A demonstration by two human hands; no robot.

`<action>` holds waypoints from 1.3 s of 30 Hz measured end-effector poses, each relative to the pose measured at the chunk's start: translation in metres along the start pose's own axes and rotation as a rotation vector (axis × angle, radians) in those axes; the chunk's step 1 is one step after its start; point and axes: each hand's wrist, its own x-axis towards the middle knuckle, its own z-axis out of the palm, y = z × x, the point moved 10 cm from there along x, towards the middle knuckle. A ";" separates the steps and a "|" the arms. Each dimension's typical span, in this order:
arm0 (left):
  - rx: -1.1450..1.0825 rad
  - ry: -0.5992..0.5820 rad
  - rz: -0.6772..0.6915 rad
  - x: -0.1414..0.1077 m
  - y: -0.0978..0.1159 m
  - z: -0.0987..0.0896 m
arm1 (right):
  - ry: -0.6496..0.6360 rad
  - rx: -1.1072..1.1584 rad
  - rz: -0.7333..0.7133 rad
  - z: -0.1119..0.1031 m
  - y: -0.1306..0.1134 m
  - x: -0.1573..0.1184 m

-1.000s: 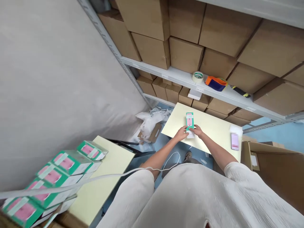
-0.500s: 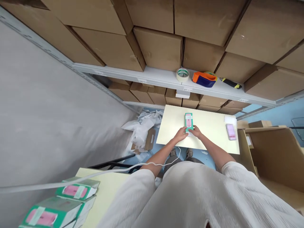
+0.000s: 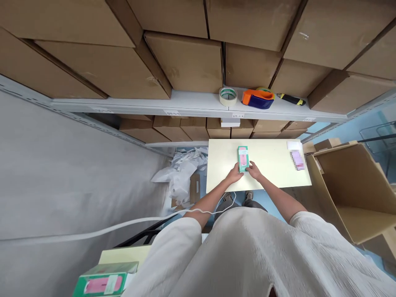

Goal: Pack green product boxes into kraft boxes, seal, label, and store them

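A green box with a pink panel and a pale label (image 3: pixel 243 159) lies over the cream table (image 3: pixel 272 165), its long side pointing away from me. My left hand (image 3: pixel 235 173) grips its near left corner. At the near right corner, my right hand (image 3: pixel 254 170) touches the box with its thumb, the other fingers raised apart from it. On the table's right side lies a purple item, blurred in the picture (image 3: pixel 297 160), beside a white piece (image 3: pixel 294 145).
Cartons (image 3: pixel 185 62) fill the shelf (image 3: pixel 198 99), which bears a tape roll (image 3: pixel 228 96), an orange-blue dispenser (image 3: pixel 258 99) and a cutter (image 3: pixel 291 99). A white cable (image 3: pixel 123 225) crosses at left. More green boxes (image 3: pixel 102 284) stand lower left; a large open carton (image 3: pixel 355 181) stands right.
The view has turned and shifted. My right hand's fingers have loosened from the box and spread slightly, while my left hand keeps its hold.
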 end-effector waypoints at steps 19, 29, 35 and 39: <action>-0.018 0.308 0.100 -0.025 0.062 -0.025 | 0.107 -0.167 -0.201 -0.057 -0.092 -0.051; -0.112 0.363 0.126 -0.022 0.081 -0.048 | 0.059 -0.073 -0.303 -0.055 -0.118 -0.040; -0.120 0.358 0.214 -0.008 0.096 -0.055 | -0.040 -0.031 -0.459 -0.043 -0.138 -0.029; -0.101 0.369 0.218 -0.003 0.097 -0.064 | -0.017 -0.088 -0.420 -0.044 -0.139 -0.021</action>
